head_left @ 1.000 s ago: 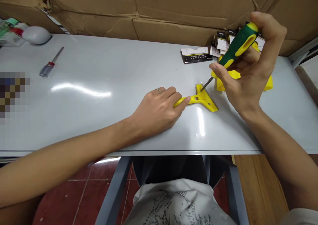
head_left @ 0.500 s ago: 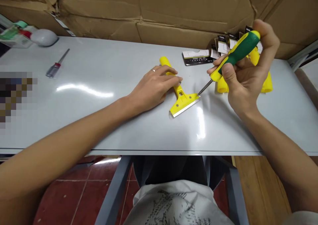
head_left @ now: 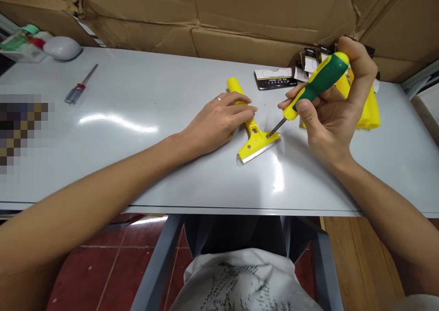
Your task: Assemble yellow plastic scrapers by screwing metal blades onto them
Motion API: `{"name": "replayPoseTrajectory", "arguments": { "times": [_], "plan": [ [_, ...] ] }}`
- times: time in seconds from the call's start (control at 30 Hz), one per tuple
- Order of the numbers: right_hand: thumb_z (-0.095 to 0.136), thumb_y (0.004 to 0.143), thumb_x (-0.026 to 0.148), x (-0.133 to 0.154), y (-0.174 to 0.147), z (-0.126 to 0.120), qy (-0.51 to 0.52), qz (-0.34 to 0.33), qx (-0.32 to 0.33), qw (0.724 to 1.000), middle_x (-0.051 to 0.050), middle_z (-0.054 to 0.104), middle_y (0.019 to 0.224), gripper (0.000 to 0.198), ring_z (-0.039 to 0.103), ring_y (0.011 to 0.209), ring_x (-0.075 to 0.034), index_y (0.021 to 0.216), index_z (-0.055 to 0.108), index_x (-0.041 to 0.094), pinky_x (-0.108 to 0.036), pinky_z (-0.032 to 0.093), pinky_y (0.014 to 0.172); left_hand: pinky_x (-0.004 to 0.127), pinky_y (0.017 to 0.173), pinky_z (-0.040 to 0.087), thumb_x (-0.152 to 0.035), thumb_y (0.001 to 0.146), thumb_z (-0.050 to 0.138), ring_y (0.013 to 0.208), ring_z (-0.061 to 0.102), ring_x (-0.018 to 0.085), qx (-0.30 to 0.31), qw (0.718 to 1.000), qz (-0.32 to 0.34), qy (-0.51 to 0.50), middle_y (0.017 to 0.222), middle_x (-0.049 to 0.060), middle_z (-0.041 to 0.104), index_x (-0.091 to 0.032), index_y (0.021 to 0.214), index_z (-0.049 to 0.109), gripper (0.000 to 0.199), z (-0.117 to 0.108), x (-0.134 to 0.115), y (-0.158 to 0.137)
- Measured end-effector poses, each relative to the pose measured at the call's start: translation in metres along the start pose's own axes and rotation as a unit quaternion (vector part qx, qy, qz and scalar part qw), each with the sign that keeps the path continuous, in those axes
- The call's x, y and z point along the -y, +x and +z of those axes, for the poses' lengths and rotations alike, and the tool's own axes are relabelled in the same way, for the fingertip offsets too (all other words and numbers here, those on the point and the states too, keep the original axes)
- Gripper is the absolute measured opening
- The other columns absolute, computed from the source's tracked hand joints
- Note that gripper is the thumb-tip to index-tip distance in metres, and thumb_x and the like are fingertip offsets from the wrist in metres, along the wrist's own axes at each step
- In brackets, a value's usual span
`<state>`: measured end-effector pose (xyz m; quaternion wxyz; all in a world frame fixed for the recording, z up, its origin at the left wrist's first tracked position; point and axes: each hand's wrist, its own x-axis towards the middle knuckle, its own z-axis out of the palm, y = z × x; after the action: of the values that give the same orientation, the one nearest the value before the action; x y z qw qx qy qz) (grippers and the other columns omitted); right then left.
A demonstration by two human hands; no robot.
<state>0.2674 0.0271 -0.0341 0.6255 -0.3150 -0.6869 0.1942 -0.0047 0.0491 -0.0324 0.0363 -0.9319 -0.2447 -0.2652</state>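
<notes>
A yellow scraper [head_left: 258,142] with a metal blade along its wide end lies on the white table. My left hand [head_left: 219,121] is closed over its handle, and the fingers hide the handle's middle. In my right hand [head_left: 334,109] is a green and yellow screwdriver [head_left: 322,80], held at a slant with a finger bent over the butt of its grip. Its metal tip meets the screw on the right side of the scraper head. The head's left screw shows uncovered.
A clear-handled screwdriver [head_left: 80,86] lies on the table [head_left: 137,164] at the left. Behind it are a white rounded object [head_left: 63,48] and a green-topped container. Black-and-white packaging [head_left: 275,78] and more yellow pieces [head_left: 370,112] lie behind my right hand. Cardboard [head_left: 240,18] lines the back.
My right hand has lowered the screwdriver slightly leftward, bringing its tip from the scraper head's right corner onto the right screw. The left hand stays on the handle.
</notes>
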Motion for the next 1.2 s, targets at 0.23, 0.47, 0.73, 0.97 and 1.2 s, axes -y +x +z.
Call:
{"name": "replayPoseTrajectory", "arguments": {
  "times": [0.23,0.47,0.73,0.97,1.2],
  "plan": [
    [0.091,0.091,0.073,-0.003,0.0,-0.003,0.067,0.051,0.014,0.996,-0.003,0.049,0.175,0.1,0.081,0.121,-0.026,0.17,0.033,0.055,-0.05,0.078,0.101,0.052,0.112,0.062,-0.005,0.113,0.046,0.144,0.072,0.031,0.015,1.0,-0.012,-0.011,0.136,0.007,0.085,-0.022,0.121,0.078,0.036,-0.001,0.0,0.001],
    [0.088,0.093,0.075,0.017,0.008,-0.007,0.064,-0.006,0.072,0.995,-0.001,0.041,0.179,0.082,0.083,0.123,-0.028,0.161,0.049,0.052,-0.048,0.079,0.097,0.049,0.114,0.067,-0.004,0.114,0.046,0.146,0.072,0.029,-0.007,1.0,0.011,-0.024,0.141,0.007,0.084,-0.02,0.113,0.077,0.035,-0.001,0.0,0.0],
    [0.092,0.091,0.071,0.008,0.01,-0.009,0.043,-0.061,0.119,0.99,-0.003,0.038,0.182,0.092,0.085,0.111,-0.025,0.167,0.044,0.052,-0.045,0.08,0.089,0.048,0.119,0.064,-0.007,0.116,0.051,0.151,0.07,0.028,-0.019,0.999,0.033,-0.012,0.15,0.006,0.081,-0.02,0.116,0.078,0.03,0.002,0.0,0.0],
    [0.094,0.088,0.072,0.013,0.011,-0.022,-0.053,-0.089,0.038,0.994,-0.003,0.05,0.179,0.093,0.085,0.113,-0.028,0.167,0.051,0.049,-0.043,0.08,0.088,0.055,0.113,0.059,-0.013,0.118,0.054,0.131,0.076,0.029,-0.037,0.998,0.024,0.053,0.13,0.004,0.086,-0.027,0.127,0.079,0.03,0.01,-0.003,-0.002],
    [0.099,0.081,0.074,-0.006,0.021,-0.04,-0.155,-0.152,-0.025,0.976,-0.004,0.061,0.163,0.097,0.084,0.11,-0.027,0.162,0.055,0.044,-0.039,0.078,0.081,0.047,0.094,0.058,-0.012,0.117,0.057,0.102,0.072,0.028,-0.03,0.982,0.073,0.172,0.105,0.008,0.082,-0.019,0.129,0.078,0.025,-0.003,-0.049,-0.001]
  ]
}}
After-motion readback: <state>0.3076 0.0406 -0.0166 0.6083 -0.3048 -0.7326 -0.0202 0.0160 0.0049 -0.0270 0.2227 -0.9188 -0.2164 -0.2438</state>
